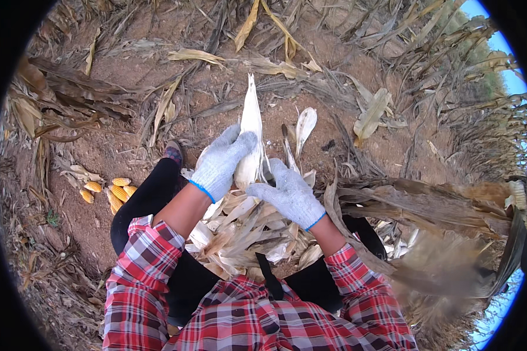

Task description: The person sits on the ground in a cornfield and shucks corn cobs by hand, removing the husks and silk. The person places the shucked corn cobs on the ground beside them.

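An ear of corn in a pale, dry husk (251, 120) points away from me, its narrow tip uppermost. My left hand (221, 159), in a whitish knit glove with a blue cuff, is closed around the ear's side, with the thumb lying across the husk. By the ear's lower end is my right hand (290, 193), gloved alike. Its thumb stretches left, apart from the other fingers, whose tips are partly hidden near the husk. Below both hands, a heap of stripped husks (240, 231) lies between my legs.
Several bare yellow cobs (119, 192) lie on the soil left of my leg. Dry corn stalks and leaves (416, 202) stretch across the right side, close to my right arm. A loose pale husk (305, 126) is beyond my right hand. Standing dry stalks (480, 111) line the far right.
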A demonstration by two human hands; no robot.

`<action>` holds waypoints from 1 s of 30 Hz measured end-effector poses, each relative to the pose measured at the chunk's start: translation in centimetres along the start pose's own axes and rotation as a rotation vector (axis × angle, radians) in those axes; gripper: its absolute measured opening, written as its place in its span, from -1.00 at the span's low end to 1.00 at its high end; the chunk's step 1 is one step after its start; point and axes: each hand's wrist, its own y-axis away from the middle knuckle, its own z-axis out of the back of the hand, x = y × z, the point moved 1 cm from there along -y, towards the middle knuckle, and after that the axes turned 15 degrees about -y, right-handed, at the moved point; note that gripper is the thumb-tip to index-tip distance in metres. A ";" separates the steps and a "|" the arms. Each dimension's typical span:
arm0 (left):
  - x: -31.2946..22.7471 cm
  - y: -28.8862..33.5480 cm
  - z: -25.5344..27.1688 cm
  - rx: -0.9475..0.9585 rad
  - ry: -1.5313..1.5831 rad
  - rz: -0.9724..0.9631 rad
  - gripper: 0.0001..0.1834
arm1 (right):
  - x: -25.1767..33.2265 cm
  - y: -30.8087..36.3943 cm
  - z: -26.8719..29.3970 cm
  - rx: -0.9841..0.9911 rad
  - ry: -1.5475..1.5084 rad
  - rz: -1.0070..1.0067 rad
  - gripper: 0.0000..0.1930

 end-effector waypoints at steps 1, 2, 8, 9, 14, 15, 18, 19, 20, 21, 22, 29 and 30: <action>0.4 -0.1 0.1 -0.006 -0.030 -0.001 -0.40 | -0.1 -0.2 -0.3 0.013 0.027 -0.019 -0.53; 0.4 -0.1 0.2 -0.009 -0.057 -0.004 -0.40 | -0.3 -0.4 -0.4 0.023 0.058 -0.038 -0.61; 0.2 0.0 0.1 0.067 -0.331 0.040 -0.37 | 0.3 -0.3 1.6 0.029 -0.708 -0.218 -0.66; 0.8 -0.1 0.2 0.065 -0.375 0.042 -0.36 | 0.1 -0.4 2.1 -0.008 -0.816 -0.193 -0.69; 1.7 -0.4 0.7 0.134 -0.317 0.008 -0.37 | -1.1 -1.1 4.8 -0.323 -1.215 0.007 -0.73; 1.7 -0.3 0.6 0.149 -0.294 0.015 -0.40 | -0.7 -1.2 5.5 -0.446 -1.285 0.029 -0.71; -0.1 0.9 -0.3 0.179 -0.222 0.058 -0.49 | -2.0 -1.0 8.9 -0.635 -1.325 0.147 -0.73; 0.2 0.7 -0.1 0.176 -0.171 0.088 -0.50 | -2.2 -0.9 10.2 -0.700 -1.339 0.193 -0.72; 0.8 0.4 0.3 0.169 -0.121 0.119 -0.52 | -2.3 -0.8 11.2 -0.761 -1.354 0.240 -0.72; 0.7 0.4 0.4 0.148 -0.057 0.139 -0.54 | -2.3 -0.6 12.3 -0.892 -1.299 0.259 -0.71; 0.7 0.3 0.4 0.128 0.007 0.157 -0.56 | -2.1 -0.3 13.1 -1.022 -1.239 0.278 -0.71; 1.5 -0.4 1.4 -0.018 -0.005 0.181 -0.56 | -0.5 -0.4 6.7 -0.280 -0.639 -0.051 -0.69; 1.5 -0.6 1.1 0.045 -0.092 0.145 -0.53 | -1.0 -0.9 5.1 -0.187 -0.605 -0.009 -0.66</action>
